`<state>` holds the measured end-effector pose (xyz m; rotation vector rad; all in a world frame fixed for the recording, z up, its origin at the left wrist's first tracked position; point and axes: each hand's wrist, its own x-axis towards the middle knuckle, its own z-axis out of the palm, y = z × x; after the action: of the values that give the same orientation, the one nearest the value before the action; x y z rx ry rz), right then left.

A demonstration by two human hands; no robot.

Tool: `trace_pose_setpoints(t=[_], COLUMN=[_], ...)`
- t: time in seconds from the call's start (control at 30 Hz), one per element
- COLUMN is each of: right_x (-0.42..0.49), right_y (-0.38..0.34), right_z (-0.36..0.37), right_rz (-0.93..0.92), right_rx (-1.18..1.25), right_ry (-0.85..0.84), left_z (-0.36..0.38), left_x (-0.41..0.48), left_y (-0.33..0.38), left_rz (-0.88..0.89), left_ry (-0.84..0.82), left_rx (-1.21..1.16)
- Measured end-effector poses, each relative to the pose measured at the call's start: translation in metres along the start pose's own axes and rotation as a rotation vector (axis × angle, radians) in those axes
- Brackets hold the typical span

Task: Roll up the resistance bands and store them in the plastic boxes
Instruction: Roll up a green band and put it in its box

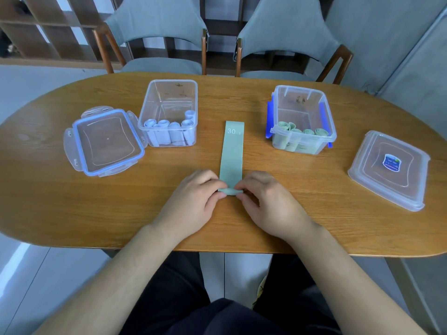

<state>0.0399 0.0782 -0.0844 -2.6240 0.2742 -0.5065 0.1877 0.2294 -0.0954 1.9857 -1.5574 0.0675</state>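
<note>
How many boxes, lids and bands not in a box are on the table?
Boxes: 2, the left box and the right box
Lids: 2, the left lid and the right lid
Bands outside a box: 1, the green band
Total: 5

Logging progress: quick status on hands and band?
Left hand and right hand pinching green band, near end curled over. Rest flat on table. Right box open, holds green rolls, nothing blocking.

An oval wooden table (72, 209) stands on pale floor tiles (36, 274), with two grey-cushioned chairs (157, 27) and wooden shelving (48, 27) behind.
</note>
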Motion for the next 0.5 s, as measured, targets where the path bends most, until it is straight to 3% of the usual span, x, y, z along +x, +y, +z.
trace_pose_setpoints(t=[0.5], right_x=[-0.014], right_y=[-0.008], right_z=[-0.006], right_rz=[-0.011], right_rx=[-0.025], right_ry=[0.031], left_z=[-0.001], left_x=[-0.009], left_y=[0.002], left_rz=[0.058], left_ry=[-0.019], left_rx=[0.013])
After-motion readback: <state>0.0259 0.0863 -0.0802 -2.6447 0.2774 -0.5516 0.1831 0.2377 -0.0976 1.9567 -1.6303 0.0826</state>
